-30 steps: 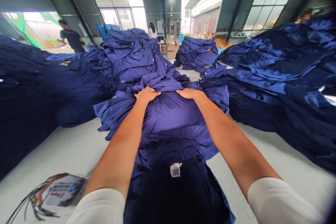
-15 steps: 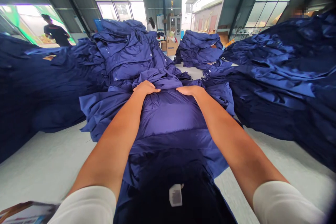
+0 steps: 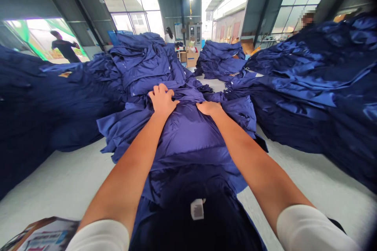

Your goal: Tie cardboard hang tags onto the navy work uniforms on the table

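A navy garment [image 3: 193, 131] is spread over a stack of similar cloth in front of me, its near part dark with a white label [image 3: 197, 209]. My left hand [image 3: 163, 100] rests on its far part, fingers spread apart on the fabric. To the right, my right hand [image 3: 209, 108] is closed on the garment's far part, thumb toward the middle; its fingers are partly hidden in the cloth. Folds of fabric lie between and beyond both hands.
Large navy piles stand at the left [image 3: 73, 102] and right [image 3: 309, 86], with a tall heap [image 3: 144, 59] just ahead. A printed box [image 3: 47, 235] is at the lower left. People stand in the background. Pale floor [image 3: 88, 168] shows on both sides.
My left hand has loosened from the fabric and its fingers have spread. My right hand keeps its hold. The view has tilted up slightly, and the person at the far left has raised an arm.
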A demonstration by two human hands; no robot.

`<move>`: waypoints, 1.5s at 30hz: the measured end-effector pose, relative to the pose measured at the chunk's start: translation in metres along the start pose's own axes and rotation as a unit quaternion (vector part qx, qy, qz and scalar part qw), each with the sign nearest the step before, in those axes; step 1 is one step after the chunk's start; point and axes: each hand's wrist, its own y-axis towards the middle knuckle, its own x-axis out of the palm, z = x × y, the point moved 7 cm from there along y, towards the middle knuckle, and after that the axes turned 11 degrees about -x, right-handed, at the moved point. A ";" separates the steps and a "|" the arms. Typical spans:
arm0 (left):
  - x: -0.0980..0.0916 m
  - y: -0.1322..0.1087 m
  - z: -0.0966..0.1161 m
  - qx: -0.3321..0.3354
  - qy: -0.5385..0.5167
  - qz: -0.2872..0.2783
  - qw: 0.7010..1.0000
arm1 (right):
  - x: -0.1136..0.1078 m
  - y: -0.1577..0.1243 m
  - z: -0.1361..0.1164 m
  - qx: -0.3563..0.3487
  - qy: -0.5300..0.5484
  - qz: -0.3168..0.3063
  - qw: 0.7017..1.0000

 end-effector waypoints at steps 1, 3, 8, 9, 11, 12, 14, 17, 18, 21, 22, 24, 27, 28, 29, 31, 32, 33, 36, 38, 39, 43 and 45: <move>-0.010 -0.008 0.007 0.041 -0.004 0.005 0.999 | 0.000 -0.004 -0.001 0.007 -0.001 -0.002 1.000; -0.024 -0.030 0.020 0.111 -0.011 -0.028 0.993 | -0.001 -0.012 -0.003 0.023 -0.002 -0.007 1.000; -0.048 -0.100 0.023 0.137 -0.024 -0.120 0.983 | -0.020 -0.040 -0.017 0.020 -0.019 0.070 0.997; -0.052 -0.112 0.022 0.136 -0.019 -0.120 0.983 | -0.029 -0.048 -0.022 0.011 -0.026 0.110 0.993; -0.056 -0.129 0.019 0.138 -0.005 -0.119 0.983 | -0.050 -0.069 -0.034 -0.016 -0.041 0.202 0.978; -0.058 -0.135 0.018 0.139 0.003 -0.116 0.983 | -0.061 -0.080 -0.040 -0.034 -0.047 0.243 0.968; -0.064 -0.141 0.017 0.142 0.015 -0.097 0.985 | -0.080 -0.105 -0.053 -0.078 -0.054 0.299 0.949; -0.080 -0.150 0.022 0.155 0.019 -0.040 0.987 | -0.100 -0.146 -0.067 -0.133 -0.049 0.351 0.926; -0.087 -0.155 0.024 0.163 0.016 -0.023 0.986 | -0.103 -0.161 -0.070 -0.143 -0.041 0.359 0.921; -0.108 -0.178 0.029 0.187 -0.003 0.004 0.982 | -0.096 -0.206 -0.078 -0.161 -0.001 0.348 0.923; -0.114 -0.189 0.028 0.193 -0.010 0.006 0.981 | -0.088 -0.221 -0.083 -0.171 0.016 0.333 0.927; -0.124 -0.214 0.024 0.199 -0.019 -0.001 0.980 | -0.065 -0.247 -0.094 -0.187 0.056 0.286 0.938; -0.129 -0.259 0.006 0.191 -0.028 -0.029 0.981 | -0.017 -0.280 -0.127 -0.250 0.113 0.164 0.947; -0.130 -0.275 -0.003 0.178 -0.032 -0.041 0.983 | -0.001 -0.290 -0.141 -0.270 0.126 0.125 0.946; -0.130 -0.291 -0.015 0.158 -0.038 -0.050 0.985 | 0.013 -0.299 -0.154 -0.286 0.136 0.094 0.944; -0.132 -0.324 -0.045 0.100 -0.063 -0.066 0.991 | 0.038 -0.313 -0.182 -0.317 0.156 0.044 0.934; -0.134 -0.340 -0.062 0.061 -0.082 -0.070 0.992 | 0.049 -0.319 -0.197 -0.332 0.168 0.023 0.928; -0.136 -0.356 -0.081 0.018 -0.102 -0.074 0.992 | 0.060 -0.323 -0.213 -0.347 0.181 0.002 0.920; -0.146 -0.403 -0.140 -0.117 -0.148 -0.078 0.979 | 0.088 -0.331 -0.261 -0.373 0.209 -0.060 0.902; -0.151 -0.432 -0.175 -0.193 -0.156 -0.080 0.966 | 0.105 -0.332 -0.294 -0.372 0.207 -0.090 0.900; -0.152 -0.446 -0.190 -0.226 -0.156 -0.080 0.958 | 0.111 -0.332 -0.310 -0.370 0.202 -0.098 0.902; -0.149 -0.486 -0.232 -0.323 -0.180 -0.077 0.926 | 0.127 -0.327 -0.367 -0.355 0.183 -0.085 0.913; -0.143 -0.496 -0.243 -0.352 -0.203 -0.076 0.910 | 0.130 -0.320 -0.387 -0.340 0.165 -0.064 0.923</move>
